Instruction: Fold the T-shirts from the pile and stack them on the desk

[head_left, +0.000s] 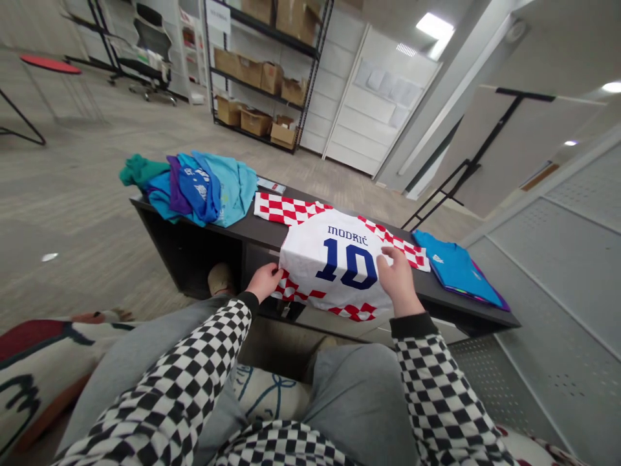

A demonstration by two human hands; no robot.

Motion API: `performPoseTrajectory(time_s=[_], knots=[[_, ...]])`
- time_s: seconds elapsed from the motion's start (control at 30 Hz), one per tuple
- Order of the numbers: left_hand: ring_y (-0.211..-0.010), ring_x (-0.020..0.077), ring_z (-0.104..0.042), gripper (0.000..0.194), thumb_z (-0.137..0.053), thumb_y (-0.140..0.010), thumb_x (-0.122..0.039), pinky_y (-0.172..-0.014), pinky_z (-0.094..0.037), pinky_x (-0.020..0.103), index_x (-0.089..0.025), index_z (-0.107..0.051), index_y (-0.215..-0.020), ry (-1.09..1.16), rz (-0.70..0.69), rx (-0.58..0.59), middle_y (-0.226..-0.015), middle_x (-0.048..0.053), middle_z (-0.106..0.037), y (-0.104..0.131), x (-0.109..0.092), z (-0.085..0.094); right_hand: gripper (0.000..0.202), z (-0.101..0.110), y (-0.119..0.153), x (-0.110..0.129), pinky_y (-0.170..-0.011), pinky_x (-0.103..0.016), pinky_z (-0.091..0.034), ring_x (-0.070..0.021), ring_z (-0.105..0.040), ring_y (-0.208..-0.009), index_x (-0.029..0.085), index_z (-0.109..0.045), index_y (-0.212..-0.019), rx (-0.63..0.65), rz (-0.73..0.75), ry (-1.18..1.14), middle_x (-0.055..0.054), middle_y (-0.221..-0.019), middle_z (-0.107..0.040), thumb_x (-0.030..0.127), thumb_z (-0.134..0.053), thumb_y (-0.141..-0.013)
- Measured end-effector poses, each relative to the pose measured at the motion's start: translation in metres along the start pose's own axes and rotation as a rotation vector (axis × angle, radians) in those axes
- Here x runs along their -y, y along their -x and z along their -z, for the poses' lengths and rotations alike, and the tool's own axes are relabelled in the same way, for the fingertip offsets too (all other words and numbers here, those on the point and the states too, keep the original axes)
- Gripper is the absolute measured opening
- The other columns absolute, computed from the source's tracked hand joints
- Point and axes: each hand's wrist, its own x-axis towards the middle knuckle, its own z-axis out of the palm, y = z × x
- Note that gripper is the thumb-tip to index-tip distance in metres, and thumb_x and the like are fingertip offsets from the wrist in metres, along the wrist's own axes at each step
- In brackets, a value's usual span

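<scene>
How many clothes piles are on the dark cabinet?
2: a messy pile at the left end, a folded stack at the right, with the red-checked shirt between.

jersey (334, 259) R side part hidden behind R hand (396, 275), shelf sign (218, 16) txt blurred, top boxes (297, 16) cut off @ top

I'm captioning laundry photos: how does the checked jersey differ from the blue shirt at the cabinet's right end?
The jersey is spread out with both sleeves extended; the blue shirt is folded. The jersey bears large blue lettering; the blue shirt shows a small white mark. Both rest on the dark cabinet.
</scene>
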Motion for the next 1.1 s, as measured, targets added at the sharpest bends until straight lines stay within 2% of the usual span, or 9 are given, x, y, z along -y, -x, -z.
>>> performPoseTrajectory(time_s=[0.1,0.2,0.27,0.33,0.43,0.6,0.77,0.97,1.1], knots=[[-0.081,0.0238,-0.070,0.027,-0.063,-0.105,-0.038,-0.076,-0.049,0.033,-0.022,-0.072,-0.086,0.003,0.012,-0.005,-0.085,0.007,-0.077,0.003,-0.001,0.001,0.058,-0.034,-0.043,0.033,-0.131,-0.055,-0.049,-0.0376,-0.065,-0.150,0.014,-0.073,-0.150,0.146,0.157,0.096,-0.022,-0.158,-0.072,0.048,-0.055,-0.108],[-0.079,0.0234,-0.070,0.026,-0.064,-0.106,-0.037,-0.076,-0.049,0.033,-0.022,-0.073,-0.086,0.014,0.022,-0.008,-0.084,0.007,-0.077,0.007,-0.002,0.001,0.063,-0.077,-0.077,0.052,-0.138,-0.053,-0.040,-0.0352,-0.055,-0.162,0.015,-0.065,-0.162,0.293,0.219,0.250,-0.021,-0.171,-0.063,0.054,-0.048,-0.115],[-0.080,0.0233,-0.071,0.026,-0.065,-0.106,-0.035,-0.076,-0.050,0.033,-0.022,-0.072,-0.085,0.018,0.028,-0.016,-0.085,0.007,-0.077,0.009,-0.003,0.000,0.066,-0.103,-0.093,0.057,-0.142,-0.056,-0.032,-0.0338,-0.045,-0.170,0.018,-0.059,-0.169,0.377,0.208,0.354,-0.018,-0.181,-0.053,0.056,-0.042,-0.118],[-0.081,0.0235,-0.072,0.024,-0.066,-0.106,-0.033,-0.077,-0.050,0.034,-0.022,-0.072,-0.085,0.028,0.035,-0.023,-0.087,0.007,-0.079,0.012,-0.003,-0.001,0.070,-0.125,-0.107,0.056,-0.142,-0.065,-0.027,-0.0356,-0.036,-0.174,0.022,-0.051,-0.175,0.474,0.167,0.429,-0.016,-0.188,-0.041,0.061,-0.037,-0.118],[-0.083,0.0242,-0.074,0.020,-0.067,-0.104,-0.030,-0.078,-0.052,0.034,-0.022,-0.073,-0.087,0.054,0.044,-0.027,-0.091,0.008,-0.081,0.013,-0.004,-0.001,0.078,-0.146,-0.122,0.048,-0.139,-0.076,-0.025,-0.0412,-0.029,-0.177,0.029,-0.040,-0.182,0.587,0.081,0.465,-0.013,-0.195,-0.027,0.070,-0.032,-0.117],[-0.091,0.0283,-0.079,0.011,-0.070,-0.096,-0.027,-0.082,-0.057,0.037,-0.021,-0.078,-0.092,0.094,0.083,0.026,-0.096,0.009,-0.085,0.006,-0.005,0.002,0.089,-0.162,-0.136,0.036,-0.140,-0.078,-0.019,-0.0443,-0.022,-0.178,0.027,-0.032,-0.186,0.577,0.037,0.438,-0.011,-0.197,-0.020,0.077,-0.032,-0.112],[-0.098,0.0312,-0.083,0.019,-0.068,-0.093,-0.025,-0.086,-0.063,0.039,-0.019,-0.082,-0.103,0.196,0.193,0.092,-0.104,0.010,-0.088,0.004,0.002,-0.003,0.094,-0.167,-0.145,0.034,-0.141,-0.077,-0.016,-0.0436,-0.018,-0.180,0.026,-0.028,-0.188,0.596,0.020,0.436,-0.010,-0.197,-0.018,0.079,-0.030,-0.110],[-0.106,0.0299,-0.084,0.026,-0.068,-0.094,-0.022,-0.098,-0.065,0.040,-0.018,-0.081,-0.116,0.212,0.205,0.066,-0.113,0.011,-0.088,0.018,-0.001,-0.008,0.095,-0.168,-0.147,0.035,-0.141,-0.078,-0.015,-0.0434,-0.017,-0.180,0.025,-0.027,-0.188,0.594,0.009,0.427,-0.010,-0.198,-0.016,0.079,-0.030,-0.110],[-0.112,0.0302,-0.083,0.033,-0.072,-0.092,-0.021,-0.105,-0.064,0.040,-0.018,-0.079,-0.124,0.120,0.190,0.031,-0.121,0.013,-0.087,0.021,-0.011,0.003,0.094,-0.168,-0.147,0.035,-0.141,-0.078,-0.017,-0.0433,-0.017,-0.180,0.025,-0.028,-0.188,0.602,0.015,0.437,-0.011,-0.198,-0.016,0.079,-0.028,-0.110]])
